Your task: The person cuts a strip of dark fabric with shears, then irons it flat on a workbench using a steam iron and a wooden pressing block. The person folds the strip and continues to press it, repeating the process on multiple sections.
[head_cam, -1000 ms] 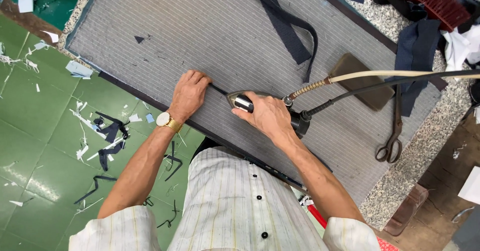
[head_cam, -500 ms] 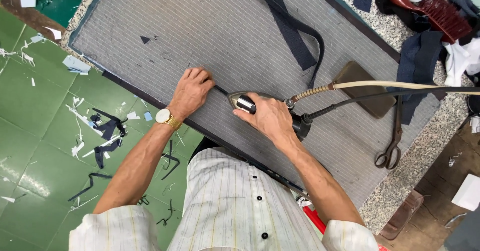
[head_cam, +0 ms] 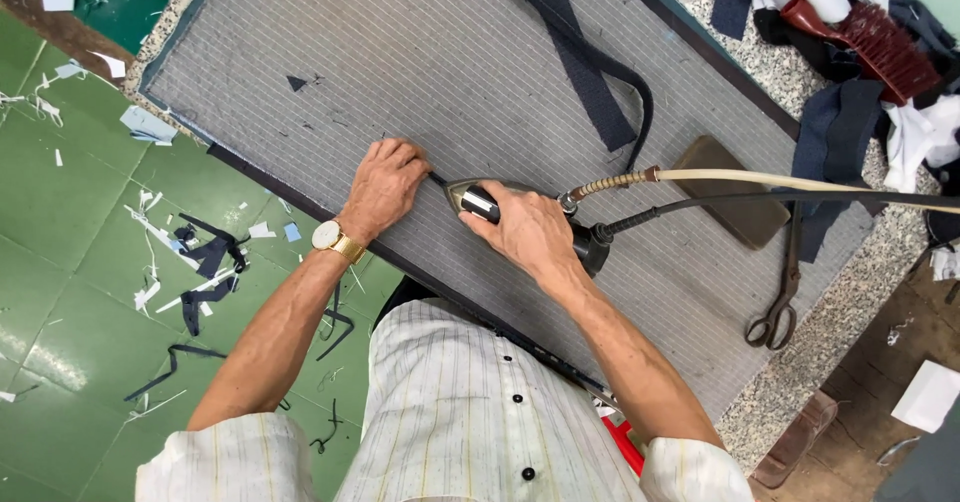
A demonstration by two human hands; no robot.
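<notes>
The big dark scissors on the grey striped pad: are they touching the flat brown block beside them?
Apart. The head view shows the dark scissors lying just right of the flat brown block, with a thin strip of grey striped pad between them.

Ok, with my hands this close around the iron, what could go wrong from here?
1. The left hand presses the narrow dark strip right at the tip of the iron, so its fingers could get burned.
2. The hose and black cord run from the iron over the scissors; a pull might snag them.
3. Lingering could scorch the striped pad.
</notes>
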